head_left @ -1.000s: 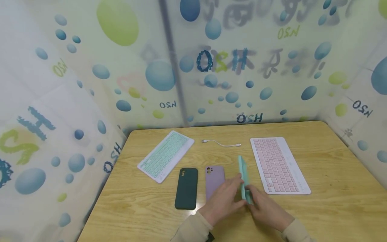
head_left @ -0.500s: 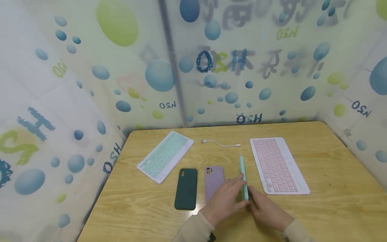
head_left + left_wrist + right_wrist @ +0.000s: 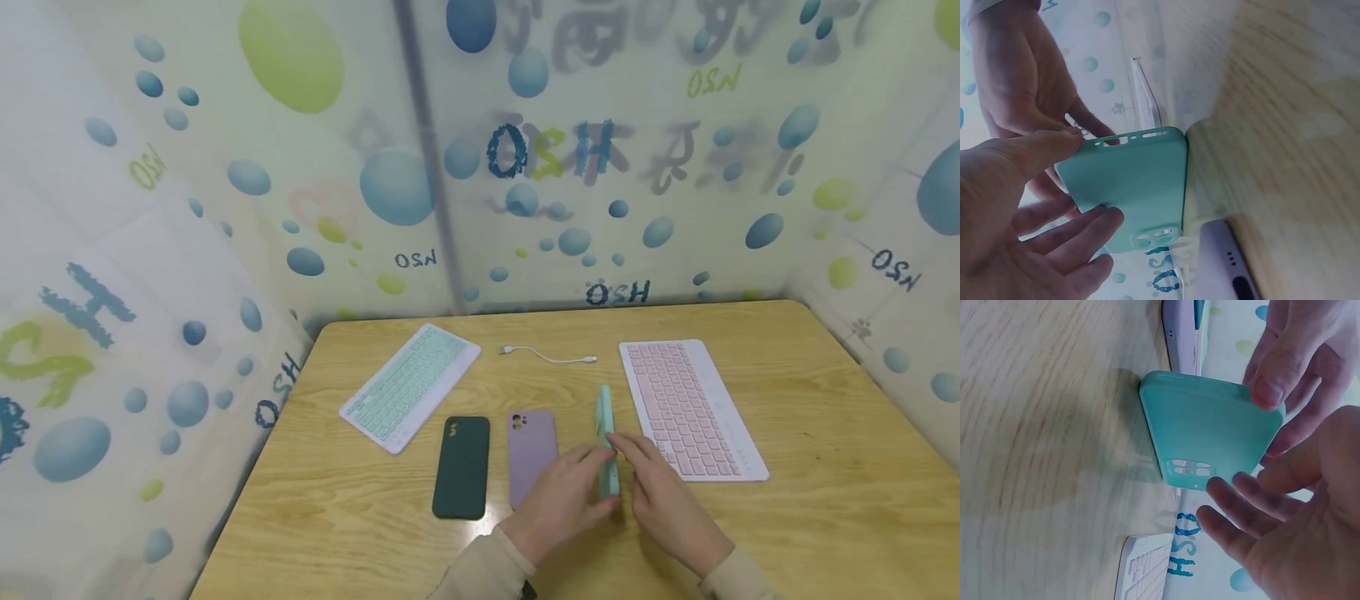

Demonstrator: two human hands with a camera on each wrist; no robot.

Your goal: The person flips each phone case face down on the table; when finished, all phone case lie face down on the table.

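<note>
A mint green phone case stands upright on a long edge on the table, its port end toward me. My left hand holds it, thumb on the port end and fingers against the back, as the left wrist view shows beside the camera cutout. My right hand is on the case's hollow side, fingers loosely bent, fingertips at or very near the upper edge; contact is unclear. In the right wrist view, the inside of the case holds no phone. A purple phone case lies partly behind my left hand.
A dark green phone case lies to the left. Behind it is a keyboard with mint keys; a keyboard with pink keys lies right of my right hand. A short white cable lies toward the back of the wooden table.
The mint case has tipped from leaning to nearly upright, its top shifting slightly right. My right hand's fingers have risen from low beside the case to its upper edge. My left hand keeps its hold.
</note>
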